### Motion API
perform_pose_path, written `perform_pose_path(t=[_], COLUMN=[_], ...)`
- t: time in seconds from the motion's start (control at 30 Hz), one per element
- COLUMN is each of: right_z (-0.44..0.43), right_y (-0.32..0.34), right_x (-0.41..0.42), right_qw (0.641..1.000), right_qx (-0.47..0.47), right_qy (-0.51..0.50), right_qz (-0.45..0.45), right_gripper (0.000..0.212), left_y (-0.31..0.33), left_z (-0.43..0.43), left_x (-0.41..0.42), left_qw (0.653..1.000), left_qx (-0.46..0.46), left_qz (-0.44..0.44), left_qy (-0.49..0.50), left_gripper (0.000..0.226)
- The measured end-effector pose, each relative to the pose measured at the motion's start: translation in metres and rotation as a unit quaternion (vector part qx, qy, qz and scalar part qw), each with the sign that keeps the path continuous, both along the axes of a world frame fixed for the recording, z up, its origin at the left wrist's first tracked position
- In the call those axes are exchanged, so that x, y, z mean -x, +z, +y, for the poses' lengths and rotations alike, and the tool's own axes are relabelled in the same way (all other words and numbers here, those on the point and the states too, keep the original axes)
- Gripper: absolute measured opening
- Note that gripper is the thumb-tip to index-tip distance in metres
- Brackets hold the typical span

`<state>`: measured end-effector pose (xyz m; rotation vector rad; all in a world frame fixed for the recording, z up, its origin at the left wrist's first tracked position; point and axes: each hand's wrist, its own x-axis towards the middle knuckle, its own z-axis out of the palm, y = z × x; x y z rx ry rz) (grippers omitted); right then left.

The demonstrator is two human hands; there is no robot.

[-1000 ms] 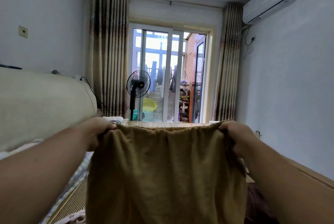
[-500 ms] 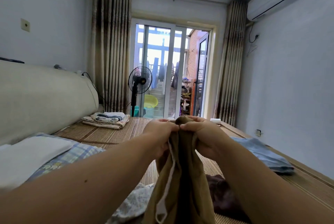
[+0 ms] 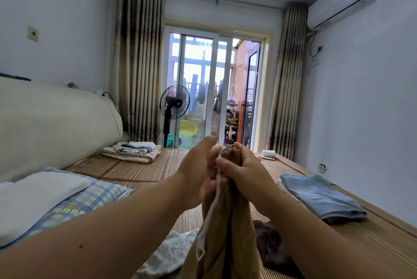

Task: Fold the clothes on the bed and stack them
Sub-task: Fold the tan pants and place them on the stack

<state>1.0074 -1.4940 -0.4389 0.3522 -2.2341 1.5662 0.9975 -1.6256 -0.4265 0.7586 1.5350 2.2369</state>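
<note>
A person holds a tan garment (image 3: 228, 222) up over the bed's woven mat (image 3: 126, 170), its top bunched in the curled fingers of the right hand (image 3: 248, 172). The left hand (image 3: 196, 170) lies against the same bunched top, one finger straight and blurred; whether it pinches the cloth cannot be told. A white cord (image 3: 212, 208) dangles down the garment's left edge. Right of the garment lies a folded blue piece (image 3: 320, 195); beside its lower part lie a dark maroon heap (image 3: 270, 245) and, left, a floral cloth (image 3: 167, 254). Beyond the garment, to its left, sits a folded stack (image 3: 133, 150).
</note>
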Motion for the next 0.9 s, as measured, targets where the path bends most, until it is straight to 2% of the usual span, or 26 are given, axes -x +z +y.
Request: perform_pose_path(t=[0.07, 0.13, 0.17, 0.2, 0.23, 0.27, 0.3, 0.33, 0.37, 0.4, 0.43, 0.47, 0.53, 0.6, 0.63, 0.7, 0.77, 0.83, 0.9], right_z=[0.004, 0.012, 0.017, 0.023, 0.028, 0.033, 0.037, 0.041, 0.045, 0.049, 0.053, 0.057, 0.064, 0.075, 0.081, 0.097, 0.108, 0.115, 0.123], right_y=[0.003, 0.010, 0.013, 0.016, 0.019, 0.024, 0.030, 0.036, 0.043, 0.050, 0.057, 0.063, 0.071, 0.075, 0.076, 0.076, 0.075, 0.072, 0.068], right_x=[0.000, -0.001, -0.002, -0.003, -0.004, -0.005, -0.006, -0.007, -0.008, -0.009, -0.012, -0.015, -0.021, -0.024, -0.026, -0.030, -0.032, -0.033, -0.033], right_qw=[0.998, 0.998, 0.999, 0.999, 1.000, 0.999, 0.997, 0.992, 0.987, 0.983, 0.979, 0.975, 0.972, 0.981, 0.989, 0.994, 0.978, 0.972, 0.975], right_qx=[-0.058, -0.048, -0.032, -0.013, 0.009, 0.040, 0.077, 0.113, 0.138, 0.150, 0.155, 0.155, 0.137, 0.088, 0.042, -0.099, -0.208, -0.224, -0.194], right_qy=[-0.035, -0.036, -0.031, -0.023, -0.010, 0.009, 0.031, 0.055, 0.078, 0.104, 0.132, 0.160, 0.193, 0.170, 0.139, 0.046, -0.031, -0.073, -0.101], right_qz=[0.017, 0.033, 0.029, 0.019, 0.006, -0.002, -0.003, 0.001, 0.007, 0.013, 0.017, 0.018, 0.015, 0.007, 0.002, 0.001, -0.002, 0.005, 0.032], right_gripper=[0.050, 0.032, 0.022, 0.021, 0.025, 0.029, 0.033, 0.037, 0.041, 0.043, 0.046, 0.048, 0.049, 0.047, 0.044, 0.041, 0.041, 0.042, 0.034], left_y=[0.004, 0.008, 0.009, 0.008, 0.006, 0.001, -0.006, -0.013, -0.021, -0.028, -0.033, -0.036, -0.037, -0.031, -0.026, -0.015, -0.007, -0.001, 0.007], left_z=[-0.005, -0.012, -0.018, -0.024, -0.030, -0.037, -0.042, -0.045, -0.045, -0.043, -0.040, -0.037, -0.030, -0.023, -0.022, -0.020, -0.016, -0.010, -0.003], left_x=[-0.004, -0.006, -0.006, -0.004, 0.000, 0.006, 0.012, 0.016, 0.018, 0.020, 0.020, 0.019, 0.020, 0.020, 0.020, 0.022, 0.024, 0.025, 0.026], left_qw=[0.996, 0.984, 0.973, 0.957, 0.927, 0.882, 0.845, 0.830, 0.843, 0.875, 0.917, 0.955, 0.990, 0.996, 0.997, 0.995, 0.991, 0.988, 0.990], left_qx=[0.077, 0.154, 0.185, 0.204, 0.215, 0.239, 0.268, 0.300, 0.327, 0.327, 0.287, 0.220, 0.115, 0.064, 0.054, 0.056, 0.079, 0.100, 0.115], left_qz=[0.041, 0.086, 0.124, 0.173, 0.234, 0.281, 0.293, 0.273, 0.229, 0.171, 0.120, 0.081, 0.038, 0.031, 0.031, 0.030, 0.033, 0.037, 0.024], left_qy=[-0.021, 0.017, 0.058, 0.114, 0.201, 0.294, 0.358, 0.382, 0.362, 0.314, 0.251, 0.182, 0.080, 0.046, 0.048, 0.072, 0.104, 0.110, 0.077], left_gripper=[0.067, 0.066, 0.063, 0.056, 0.044, 0.037, 0.051, 0.078, 0.104, 0.124, 0.132, 0.126, 0.084, 0.048, 0.040, 0.047, 0.050, 0.041, 0.033])
